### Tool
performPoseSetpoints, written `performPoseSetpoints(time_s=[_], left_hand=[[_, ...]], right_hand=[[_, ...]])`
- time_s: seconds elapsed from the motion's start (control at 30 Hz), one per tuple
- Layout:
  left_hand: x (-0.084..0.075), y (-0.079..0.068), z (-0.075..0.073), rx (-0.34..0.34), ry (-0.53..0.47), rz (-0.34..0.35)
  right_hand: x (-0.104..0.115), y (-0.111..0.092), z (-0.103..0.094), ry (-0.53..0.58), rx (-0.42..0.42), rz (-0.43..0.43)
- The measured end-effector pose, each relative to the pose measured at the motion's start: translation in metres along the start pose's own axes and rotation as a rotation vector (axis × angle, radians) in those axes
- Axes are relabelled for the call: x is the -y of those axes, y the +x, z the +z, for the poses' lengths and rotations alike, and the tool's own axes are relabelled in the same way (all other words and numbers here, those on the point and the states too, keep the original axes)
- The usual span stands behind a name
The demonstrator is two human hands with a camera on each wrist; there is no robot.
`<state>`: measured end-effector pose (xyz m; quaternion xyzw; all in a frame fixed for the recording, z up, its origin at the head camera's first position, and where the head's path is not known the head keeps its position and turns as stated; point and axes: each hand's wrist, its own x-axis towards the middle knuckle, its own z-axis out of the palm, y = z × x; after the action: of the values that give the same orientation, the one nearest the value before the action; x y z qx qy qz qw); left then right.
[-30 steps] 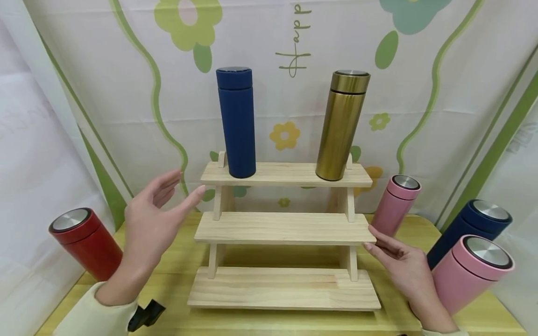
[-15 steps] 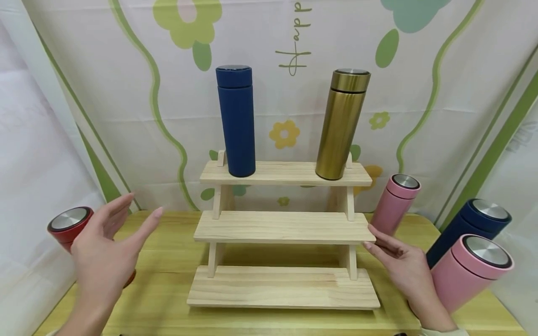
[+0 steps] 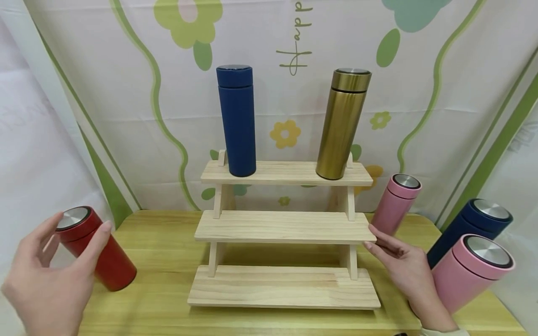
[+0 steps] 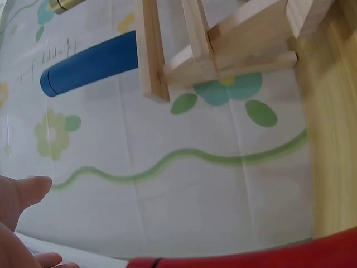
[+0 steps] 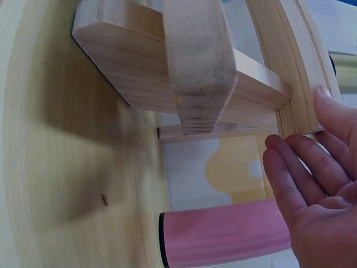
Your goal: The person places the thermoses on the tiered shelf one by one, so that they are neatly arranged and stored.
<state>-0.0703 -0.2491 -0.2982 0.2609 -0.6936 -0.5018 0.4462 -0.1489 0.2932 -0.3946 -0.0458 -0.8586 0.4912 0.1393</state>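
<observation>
My left hand [image 3: 54,275] is at the red thermos flask [image 3: 113,261], thumb and fingers spread on either side of its lid. The left wrist view shows the red flask [image 4: 279,254] along the bottom edge and part of the left hand [image 4: 19,218] at the left. At the right end of the middle shelf of a three-tier wooden display stand [image 3: 281,227], my right hand [image 3: 403,270] pinches the board's corner between thumb and forefinger. The right wrist view shows the right hand [image 5: 318,190] with its thumb on the shelf board [image 5: 301,72] and its other fingers loosely bent.
On the top shelf stand a blue flask [image 3: 237,126] and a gold flask [image 3: 342,130]. Right of the stand are a small pink flask [image 3: 392,210], a dark blue flask [image 3: 458,233] and a larger pink flask [image 3: 466,280]. A flower-printed cloth [image 3: 286,107] hangs behind the table [image 3: 159,261].
My left hand has moved left and down from beside the stand to the red flask, whose lid now tilts slightly differently. The right hand stays at the shelf corner.
</observation>
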Motion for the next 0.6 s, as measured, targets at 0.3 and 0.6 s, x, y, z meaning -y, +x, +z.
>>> performPoseSetpoints(time_s=[0.3,0.6], left_hand=[[0.027,0.019,-0.009,0.012,0.047,-0.219],[0.057,0.034,-0.003,0.073,0.119,-0.29]], right_hand=[[0.0,0.0,0.0,-0.004,-0.003,0.008],[0.0,0.001,0.0,-0.009,0.004,0.014]])
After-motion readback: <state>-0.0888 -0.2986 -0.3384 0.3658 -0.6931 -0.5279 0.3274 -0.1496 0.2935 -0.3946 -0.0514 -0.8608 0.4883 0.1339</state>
